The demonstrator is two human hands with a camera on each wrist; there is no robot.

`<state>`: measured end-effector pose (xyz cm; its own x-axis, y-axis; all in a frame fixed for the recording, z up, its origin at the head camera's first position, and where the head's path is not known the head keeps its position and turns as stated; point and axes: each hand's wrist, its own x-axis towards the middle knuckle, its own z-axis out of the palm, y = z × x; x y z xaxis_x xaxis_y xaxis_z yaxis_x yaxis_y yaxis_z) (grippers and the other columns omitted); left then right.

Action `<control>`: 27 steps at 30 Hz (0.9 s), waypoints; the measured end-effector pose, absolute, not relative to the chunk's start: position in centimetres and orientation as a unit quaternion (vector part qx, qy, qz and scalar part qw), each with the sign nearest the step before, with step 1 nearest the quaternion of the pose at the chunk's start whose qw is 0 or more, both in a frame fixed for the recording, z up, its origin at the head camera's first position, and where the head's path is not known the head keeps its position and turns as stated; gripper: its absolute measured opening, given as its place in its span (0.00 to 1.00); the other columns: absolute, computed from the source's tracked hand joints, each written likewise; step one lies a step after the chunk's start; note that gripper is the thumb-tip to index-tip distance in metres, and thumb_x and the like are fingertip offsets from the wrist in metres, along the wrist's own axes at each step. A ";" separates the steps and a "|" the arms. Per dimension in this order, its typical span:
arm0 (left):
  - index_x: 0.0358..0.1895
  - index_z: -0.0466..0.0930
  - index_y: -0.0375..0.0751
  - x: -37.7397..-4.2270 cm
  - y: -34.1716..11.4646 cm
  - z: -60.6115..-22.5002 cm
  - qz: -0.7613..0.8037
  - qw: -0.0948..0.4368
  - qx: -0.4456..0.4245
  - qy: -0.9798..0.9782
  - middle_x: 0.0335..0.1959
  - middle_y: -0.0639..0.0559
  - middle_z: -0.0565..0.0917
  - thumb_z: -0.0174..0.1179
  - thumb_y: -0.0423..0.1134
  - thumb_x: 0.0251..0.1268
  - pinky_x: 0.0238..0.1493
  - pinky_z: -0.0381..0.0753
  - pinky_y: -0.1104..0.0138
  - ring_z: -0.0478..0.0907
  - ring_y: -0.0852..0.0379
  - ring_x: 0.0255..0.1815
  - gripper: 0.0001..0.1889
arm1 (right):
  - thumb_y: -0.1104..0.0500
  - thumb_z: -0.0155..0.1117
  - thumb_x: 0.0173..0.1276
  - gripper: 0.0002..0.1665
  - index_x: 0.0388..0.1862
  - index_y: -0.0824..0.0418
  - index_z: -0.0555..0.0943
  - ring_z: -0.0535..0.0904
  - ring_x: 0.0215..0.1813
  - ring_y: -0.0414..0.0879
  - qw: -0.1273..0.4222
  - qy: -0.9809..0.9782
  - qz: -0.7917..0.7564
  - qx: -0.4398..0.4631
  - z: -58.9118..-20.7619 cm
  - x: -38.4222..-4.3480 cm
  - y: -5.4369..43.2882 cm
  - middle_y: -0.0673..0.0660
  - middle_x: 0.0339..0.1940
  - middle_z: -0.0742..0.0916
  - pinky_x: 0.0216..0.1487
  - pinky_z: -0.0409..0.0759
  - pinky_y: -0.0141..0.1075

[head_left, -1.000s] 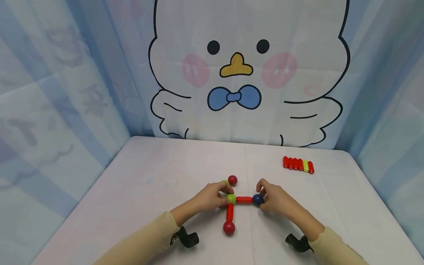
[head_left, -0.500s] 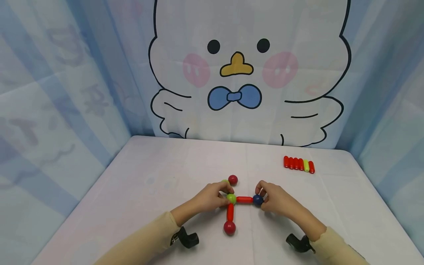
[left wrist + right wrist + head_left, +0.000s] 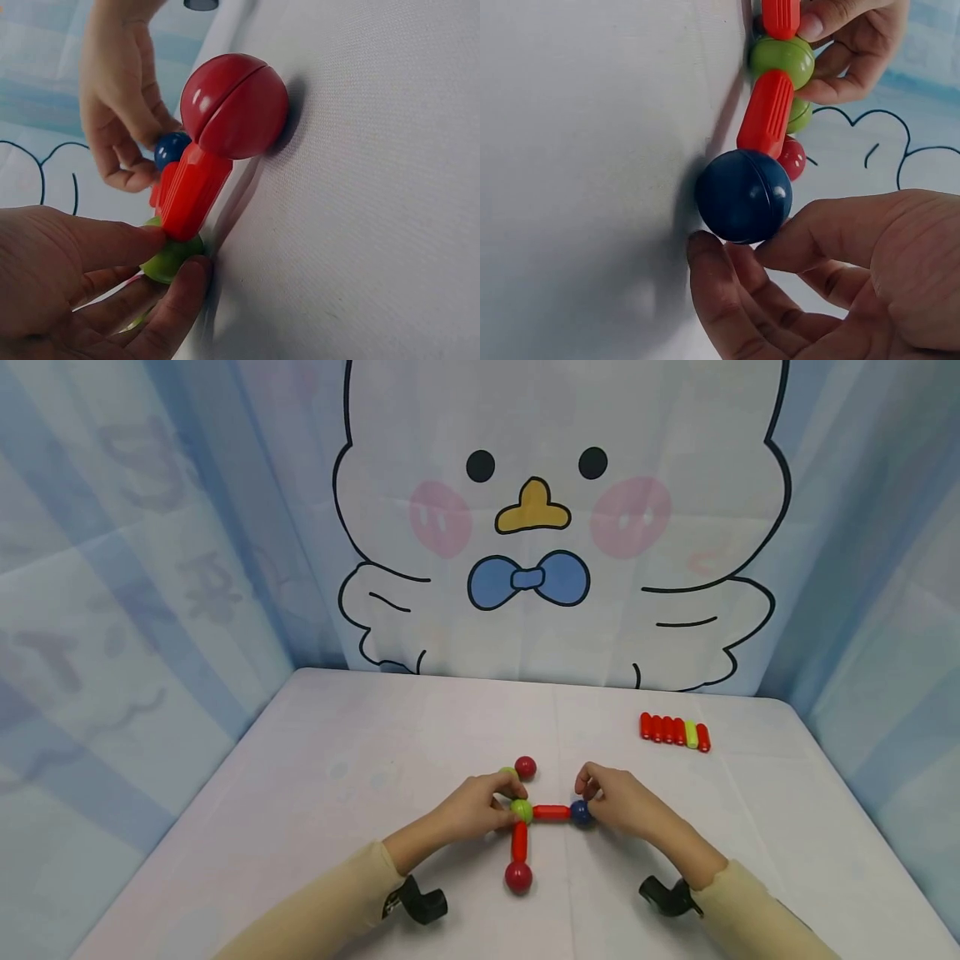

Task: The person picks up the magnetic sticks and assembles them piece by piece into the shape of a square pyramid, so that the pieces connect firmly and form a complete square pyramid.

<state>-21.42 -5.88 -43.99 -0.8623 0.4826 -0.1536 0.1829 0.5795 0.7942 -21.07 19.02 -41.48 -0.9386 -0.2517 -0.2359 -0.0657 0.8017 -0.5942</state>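
My left hand (image 3: 480, 806) pinches a green ball (image 3: 522, 811) between thumb and fingers. Two red rods join that ball: one rod (image 3: 552, 812) runs right to a dark blue ball (image 3: 744, 196), the other (image 3: 520, 843) runs toward me to a red ball (image 3: 518, 877). At the blue ball's outer end, my right hand (image 3: 618, 797) has its thumb and curled fingertips against the surface, as the right wrist view shows. Behind my left fingers sit another green ball (image 3: 800, 116), partly hidden, and a second red ball (image 3: 526, 767) beside it.
A row of several short red rods (image 3: 657, 728) with one lime-green rod (image 3: 692, 734) among them lies at the back right of the white-covered table (image 3: 360, 735). A printed curtain (image 3: 540, 635) hangs along the table's back edge.
My right hand has shifted slightly left, closer against the blue ball. My left hand keeps its hold on the green ball, and the joined balls and rods look nearly unmoved.
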 end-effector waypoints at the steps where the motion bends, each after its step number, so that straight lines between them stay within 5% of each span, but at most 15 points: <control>1: 0.51 0.82 0.47 -21.4 -5.9 -44.0 0.417 0.181 0.189 0.870 0.54 0.47 0.86 0.70 0.33 0.66 0.43 0.86 0.65 0.81 0.55 0.40 0.13 | 0.71 0.61 0.66 0.12 0.46 0.60 0.77 0.78 0.41 0.48 0.152 0.936 -0.305 -0.084 -41.4 -21.3 18.9 0.56 0.41 0.85 0.46 0.84 0.42; 27: 0.50 0.83 0.50 -21.0 -6.4 -44.6 0.389 0.178 0.201 0.881 0.45 0.55 0.84 0.73 0.37 0.62 0.35 0.82 0.70 0.77 0.58 0.38 0.14 | 0.59 0.62 0.71 0.15 0.52 0.67 0.79 0.79 0.44 0.56 0.061 0.960 -0.272 0.002 -43.2 -25.1 26.0 0.65 0.44 0.85 0.45 0.84 0.46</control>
